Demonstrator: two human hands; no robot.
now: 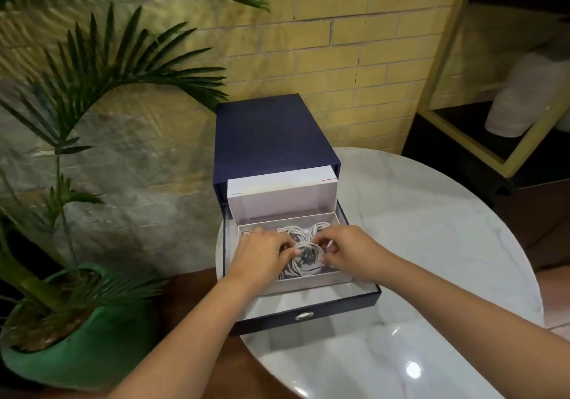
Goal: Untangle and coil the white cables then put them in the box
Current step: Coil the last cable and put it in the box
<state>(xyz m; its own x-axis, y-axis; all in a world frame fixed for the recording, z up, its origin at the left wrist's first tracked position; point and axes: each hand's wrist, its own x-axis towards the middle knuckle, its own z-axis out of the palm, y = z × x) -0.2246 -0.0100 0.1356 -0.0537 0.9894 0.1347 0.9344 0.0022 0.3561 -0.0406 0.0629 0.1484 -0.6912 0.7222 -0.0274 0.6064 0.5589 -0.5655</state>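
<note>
A navy drawer box [271,133] stands on a round marble table [431,244], its lower drawer [308,315] pulled out toward me. Inside the drawer sits a shallow white tray [308,284] holding coiled white cables [305,259]. My left hand [262,253] and my right hand [345,247] reach into the tray from either side. Both pinch the nearest coil with curled fingertips. More white cable [296,230] lies behind the hands at the back of the tray. A white inner box [283,195] sticks out of the upper slot.
A palm plant in a green pot [77,337] stands at the left, its fronds reaching over toward the box. A yellow brick wall runs behind. A yellow-framed shelf [462,90] with a white stack [518,105] is at the right. Bare marble shows to the front and right.
</note>
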